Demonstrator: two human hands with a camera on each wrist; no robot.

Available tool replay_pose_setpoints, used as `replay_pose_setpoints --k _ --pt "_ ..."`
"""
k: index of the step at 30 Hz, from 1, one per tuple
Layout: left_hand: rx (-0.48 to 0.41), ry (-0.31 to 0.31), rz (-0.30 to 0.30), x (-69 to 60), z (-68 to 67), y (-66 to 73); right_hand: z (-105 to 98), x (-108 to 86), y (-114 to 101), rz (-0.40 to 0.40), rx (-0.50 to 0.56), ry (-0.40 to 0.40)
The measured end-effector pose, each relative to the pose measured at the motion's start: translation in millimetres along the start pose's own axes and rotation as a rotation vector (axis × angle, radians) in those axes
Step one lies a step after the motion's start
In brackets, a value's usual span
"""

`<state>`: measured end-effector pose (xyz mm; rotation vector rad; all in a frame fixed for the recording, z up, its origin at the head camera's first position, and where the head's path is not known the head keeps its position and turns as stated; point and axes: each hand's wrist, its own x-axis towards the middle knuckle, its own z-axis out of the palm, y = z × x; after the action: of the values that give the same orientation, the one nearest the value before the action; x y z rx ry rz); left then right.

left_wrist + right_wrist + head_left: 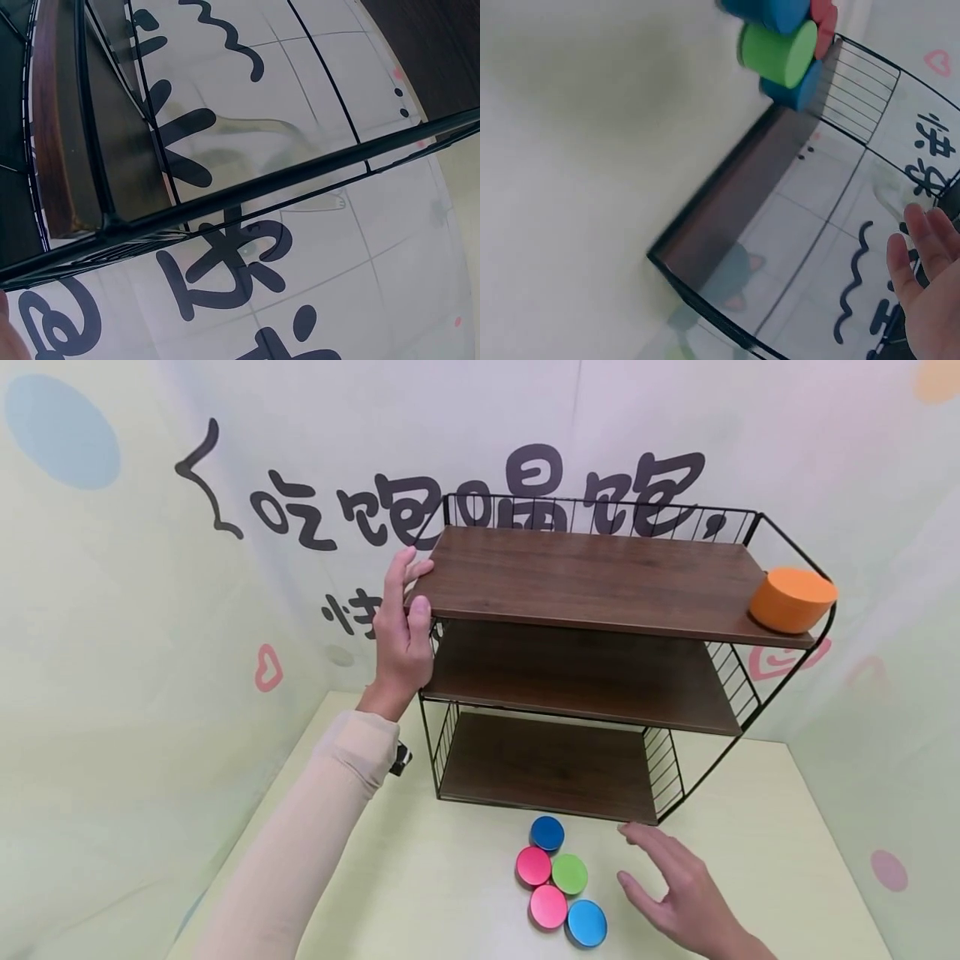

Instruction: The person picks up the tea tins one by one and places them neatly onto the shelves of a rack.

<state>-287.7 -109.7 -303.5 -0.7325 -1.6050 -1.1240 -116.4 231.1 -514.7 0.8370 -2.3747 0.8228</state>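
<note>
A black wire rack with three dark brown shelves stands on the table. My left hand grips its upper left corner, thumb at the front of the top shelf and fingertips over its side; only a sliver of that hand shows in the left wrist view. On the table before the rack, small round tins cluster: dark blue, green, light blue and two pink. To their right hovers my right hand, fingers spread and holding nothing; the right wrist view shows the green tin too.
An orange round tin sits on the top shelf's front right corner. Wire side panels and a back rail edge the rack. Behind it hangs a pale cloth backdrop with black characters. A small black object is beside the left sleeve.
</note>
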Motion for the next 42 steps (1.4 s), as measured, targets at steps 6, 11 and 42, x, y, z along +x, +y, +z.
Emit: replay_pose_setpoints --k 6,11,42 --pt "0.0 0.005 -0.001 -1.9 -0.3 -3.1 24 -19.0 -7 0.087 -0.03 -0.088" --pt "0.007 0.013 0.007 -7.3 2.4 -24.8 42 -35.6 -9 0.108 -0.027 -0.14" --pt "0.008 0.031 0.036 -11.7 6.0 -43.3 66 -57.7 -21 0.462 0.015 -0.621"
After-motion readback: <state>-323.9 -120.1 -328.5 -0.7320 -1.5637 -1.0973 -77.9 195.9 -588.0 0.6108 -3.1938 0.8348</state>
